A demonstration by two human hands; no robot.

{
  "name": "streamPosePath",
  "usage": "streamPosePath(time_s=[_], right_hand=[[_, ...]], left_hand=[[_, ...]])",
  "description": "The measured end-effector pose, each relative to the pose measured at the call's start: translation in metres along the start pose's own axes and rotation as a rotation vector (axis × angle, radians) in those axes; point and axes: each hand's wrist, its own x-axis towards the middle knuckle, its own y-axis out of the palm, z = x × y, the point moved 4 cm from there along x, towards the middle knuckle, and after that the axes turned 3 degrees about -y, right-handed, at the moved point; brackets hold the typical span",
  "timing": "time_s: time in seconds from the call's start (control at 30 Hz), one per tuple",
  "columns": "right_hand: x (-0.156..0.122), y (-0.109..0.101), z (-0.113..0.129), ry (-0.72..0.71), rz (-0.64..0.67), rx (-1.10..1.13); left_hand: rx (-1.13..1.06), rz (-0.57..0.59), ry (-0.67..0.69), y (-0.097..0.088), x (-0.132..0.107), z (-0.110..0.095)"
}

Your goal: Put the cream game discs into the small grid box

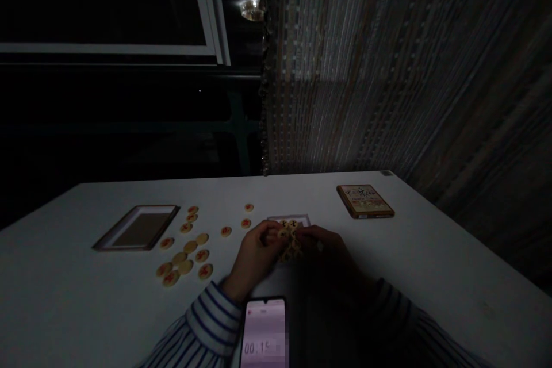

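ok so both arms [204, 322] angle in from the bottom, left hand [255, 254] curled inward and right hand [331, 250], mostly lost in shadow, facing it, the two real close together

Scattered pieces [204, 271]: pale yellow, most red-marked
Gathered pieces [294, 223]: yellow, black-marked
Sleeves [211, 317]: white, blue-striped
Table [409, 276]: white
Phone screen [264, 329]: pale pink

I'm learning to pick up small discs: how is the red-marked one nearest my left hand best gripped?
Probably pinch the red-marked disc at opposite points of its round rim, coming from above with your left hand: it lies flat on the table, apart from the other discs.
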Motion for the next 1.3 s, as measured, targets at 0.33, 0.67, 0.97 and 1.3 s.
streamPosePath(time_s=[0.33,0.67,0.97,1.3], right_hand=[[-0.003,0.003,-0.005,0.043,0.011,0.076],[-0.004,0.007,-0.009,0.052,0.033,0.029],[-0.005,0.007,-0.006,0.026,0.03,0.057],[-0.001,0.004,0.006,0.089,0.039,0.17]], left_hand=[[0.07,-0.005,-0.007,0.003,-0.003,-0.003],[0.049,-0.035,-0.01,0.004,-0.006,-0.009],[0.006,-0.068,-0.034,0.002,-0.005,-0.006],[0.133,-0.119,-0.009,-0.001,-0.005,-0.003]])
